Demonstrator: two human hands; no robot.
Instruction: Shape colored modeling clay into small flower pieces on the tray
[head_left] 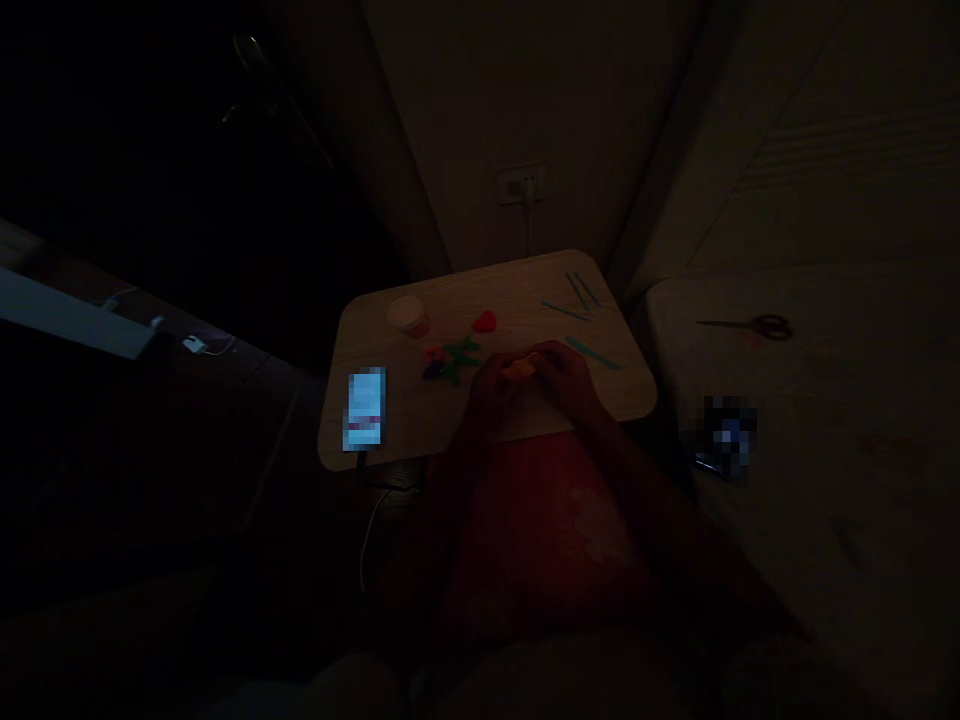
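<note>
While your left hand [489, 388] and right hand [567, 374] meet over the near part of the desk [517, 285], the fingers of both are clamped on a small yellow-orange piece [519, 369] between them. Green shapes [452, 368] lie near your left hand, a red piece [485, 321] sits beyond, and a blue-green stick [594, 354] lies just beside your right hand.

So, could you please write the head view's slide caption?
Left hand and right hand hold a small orange lump over a pale, round-cornered table.
</note>
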